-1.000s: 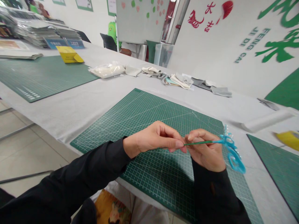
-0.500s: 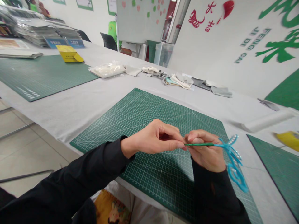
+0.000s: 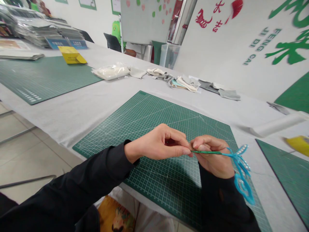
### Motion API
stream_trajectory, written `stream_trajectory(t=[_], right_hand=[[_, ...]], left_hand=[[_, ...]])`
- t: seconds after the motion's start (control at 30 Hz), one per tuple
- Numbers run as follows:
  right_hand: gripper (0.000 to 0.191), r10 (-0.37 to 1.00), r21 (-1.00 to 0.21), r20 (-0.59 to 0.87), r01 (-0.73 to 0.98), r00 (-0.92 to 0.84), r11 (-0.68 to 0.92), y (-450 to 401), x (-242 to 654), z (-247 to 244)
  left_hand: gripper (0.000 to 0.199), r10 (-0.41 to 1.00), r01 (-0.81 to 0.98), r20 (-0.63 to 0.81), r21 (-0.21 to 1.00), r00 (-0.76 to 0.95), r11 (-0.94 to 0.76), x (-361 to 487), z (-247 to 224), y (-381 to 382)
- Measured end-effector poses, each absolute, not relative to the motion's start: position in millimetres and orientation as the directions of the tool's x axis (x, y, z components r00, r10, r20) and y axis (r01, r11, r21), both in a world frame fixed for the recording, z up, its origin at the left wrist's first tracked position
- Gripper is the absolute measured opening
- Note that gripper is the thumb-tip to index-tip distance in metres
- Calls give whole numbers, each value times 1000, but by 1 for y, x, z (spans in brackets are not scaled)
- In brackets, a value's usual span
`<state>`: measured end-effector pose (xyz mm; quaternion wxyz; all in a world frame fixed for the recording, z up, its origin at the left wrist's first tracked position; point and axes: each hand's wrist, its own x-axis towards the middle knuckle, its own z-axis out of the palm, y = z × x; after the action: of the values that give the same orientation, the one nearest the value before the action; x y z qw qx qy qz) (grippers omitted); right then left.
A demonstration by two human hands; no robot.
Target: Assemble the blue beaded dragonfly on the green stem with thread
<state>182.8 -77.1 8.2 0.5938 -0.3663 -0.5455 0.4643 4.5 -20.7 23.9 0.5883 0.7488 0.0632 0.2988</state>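
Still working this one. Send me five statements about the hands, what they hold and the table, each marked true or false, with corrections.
1. The left hand pinches the green stem. True.
2. The stem carries a red fan. False: it carries a blue looped ornament.
3. In view, the ornament shows nearer the right hand than the left. True.
4. The hands are above bare white cloth. False: beneath them is a gridded green cutting mat.
5. In view, the clear plastic bag lies left of the crumpled cloth scraps. True.
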Motion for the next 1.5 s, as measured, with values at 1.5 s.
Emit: stream_trajectory(t=[1.5], right_hand=[[11, 883, -901, 400, -72, 246, 428, -78, 178, 2]], left_hand=[[13, 565, -149, 683, 689, 463, -710, 17, 14, -34]])
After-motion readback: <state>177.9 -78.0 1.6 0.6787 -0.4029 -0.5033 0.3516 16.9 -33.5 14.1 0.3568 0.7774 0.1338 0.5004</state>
